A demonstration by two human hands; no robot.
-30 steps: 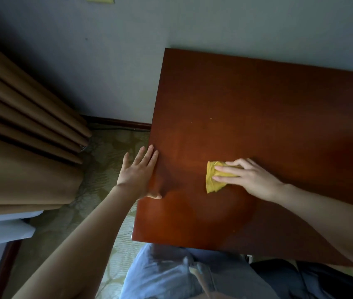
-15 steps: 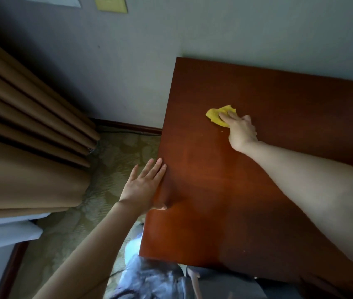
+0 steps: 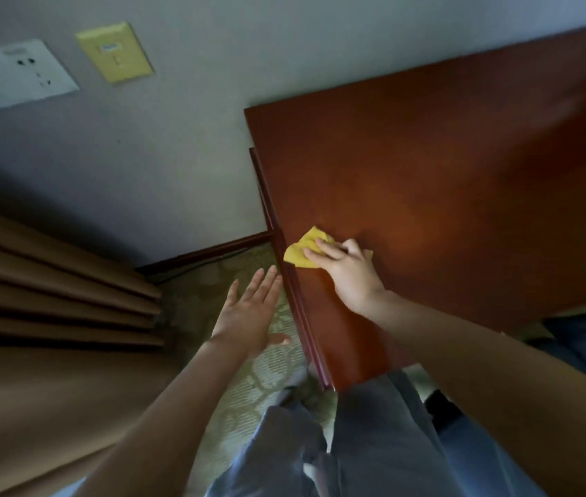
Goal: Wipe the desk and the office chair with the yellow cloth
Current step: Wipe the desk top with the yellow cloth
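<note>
The reddish-brown wooden desk (image 3: 445, 181) fills the right of the head view, its left edge running down the middle. A crumpled yellow cloth (image 3: 300, 251) lies on the desk close to that left edge. My right hand (image 3: 347, 269) presses the cloth flat against the wood with its fingers laid over it. My left hand (image 3: 250, 312) hovers just left of the desk edge, above the floor, fingers spread and holding nothing. The office chair is not in view.
Brown curtains (image 3: 51, 317) hang at the left. A grey wall carries a white socket plate (image 3: 12, 73) and a yellow switch plate (image 3: 115, 52). Patterned carpet (image 3: 266, 367) lies beside the desk, and my legs in grey trousers (image 3: 356, 443) stand at the bottom.
My right hand has dragged the cloth from the back of the desk toward its left edge. My left hand has lifted off the desk edge and now hovers beside it. The camera tilted.
</note>
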